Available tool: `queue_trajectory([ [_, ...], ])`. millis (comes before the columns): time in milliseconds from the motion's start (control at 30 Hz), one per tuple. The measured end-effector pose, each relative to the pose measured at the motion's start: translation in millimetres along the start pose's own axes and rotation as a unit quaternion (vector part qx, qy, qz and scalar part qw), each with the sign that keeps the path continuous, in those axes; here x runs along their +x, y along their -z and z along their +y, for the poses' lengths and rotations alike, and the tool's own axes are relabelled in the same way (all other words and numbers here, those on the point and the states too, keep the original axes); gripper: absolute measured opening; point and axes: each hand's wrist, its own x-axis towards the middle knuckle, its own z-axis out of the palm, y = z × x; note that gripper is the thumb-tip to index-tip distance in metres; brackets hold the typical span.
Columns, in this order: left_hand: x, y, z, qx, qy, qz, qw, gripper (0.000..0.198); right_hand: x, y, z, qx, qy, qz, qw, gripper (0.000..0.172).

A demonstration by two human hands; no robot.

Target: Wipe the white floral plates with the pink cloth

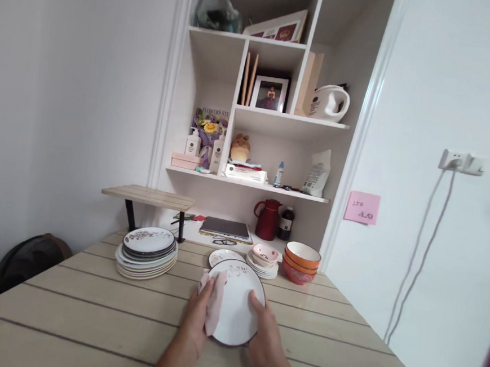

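Between my two hands a white plate [237, 304] with a dark rim and a small floral pattern is held tilted toward me above the table. My left hand [197, 314] grips its left edge through a pale pink cloth [215, 308], which hangs over the rim. On the right edge my right hand [264, 321] is closed, thumb on the face and the other fingers hidden underneath. Partly covered behind the held plate lies another patterned plate [225, 256].
Left on the wooden table [102, 319] stands a stack of plates [149, 241] near a small raised shelf [148, 195]. Small dishes [263, 259] and stacked bowls [301, 262] stand at the back right. A red jug [268, 219] and a laptop [225, 227] are behind them.
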Motion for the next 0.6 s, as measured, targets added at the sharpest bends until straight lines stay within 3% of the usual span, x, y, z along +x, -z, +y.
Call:
queue_trajectory([
  [167,3.9,3.8,-1.7,0.004,0.006,0.000,1.000,0.058,2.8,-0.4,12.4,0.063,-0.013,0.004,0.998,0.074],
  [333,1.2,0.5,-1.7,0.012,0.017,-0.010,1.000,0.055,4.2,1.7,3.5,0.058,-0.024,0.002,0.998,0.077],
  [500,-5.7,-2.1,6.7,0.041,0.007,-0.007,0.999,0.057,-8.0,4.9,-27.5,-0.039,-0.021,-0.132,0.990,0.073],
  [600,-9.3,-2.0,15.5,0.065,0.011,-0.016,0.998,0.057,-18.9,5.3,-43.0,-0.115,0.014,-0.182,0.976,0.066],
])
